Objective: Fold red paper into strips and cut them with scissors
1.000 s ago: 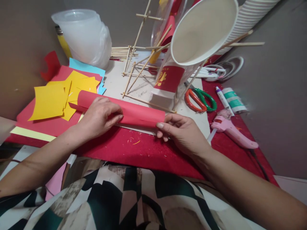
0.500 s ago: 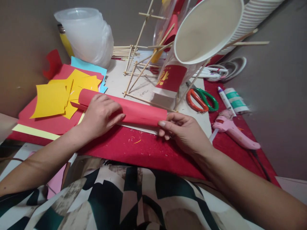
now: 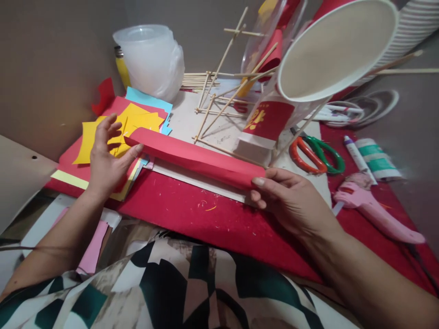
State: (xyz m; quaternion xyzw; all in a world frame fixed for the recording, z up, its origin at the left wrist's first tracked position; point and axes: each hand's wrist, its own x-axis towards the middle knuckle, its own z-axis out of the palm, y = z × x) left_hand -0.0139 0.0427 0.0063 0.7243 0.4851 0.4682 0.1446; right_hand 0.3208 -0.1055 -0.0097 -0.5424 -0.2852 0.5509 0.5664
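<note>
Counted: one long roll of red paper (image 3: 195, 157), one large white paper cup with a red band (image 3: 336, 50), one pair of scissors with an orange and a green handle (image 3: 317, 153), one pink glue gun (image 3: 373, 210), one white glue tube with teal stripes (image 3: 375, 157). Several yellow paper sheets (image 3: 92, 139), too overlapped to count.

Tilted in a frame of thin wooden sticks (image 3: 219, 98), the cup, mouth toward the camera, white inside showing. Just behind the cup, a clear plastic container (image 3: 270, 27) with red and yellow paper pieces in it. Well left of the cup, a stack of cloudy plastic tubs (image 3: 151, 55); contents impossible to tell.

Below and left of the cup, on the red-covered bench (image 3: 206, 219), the roll of red paper, slanting down toward the cup's side. Right hand (image 3: 291, 201), below the cup: grip closed, thumb and forefinger pinching the roll's near end. Left hand (image 3: 104, 157), far left of the cup: grip wide open, fingers spread over the yellow sheets, thumb tip alone touching the roll's far end. Scissors, glue tube and glue gun below the cup, to its right.
</note>
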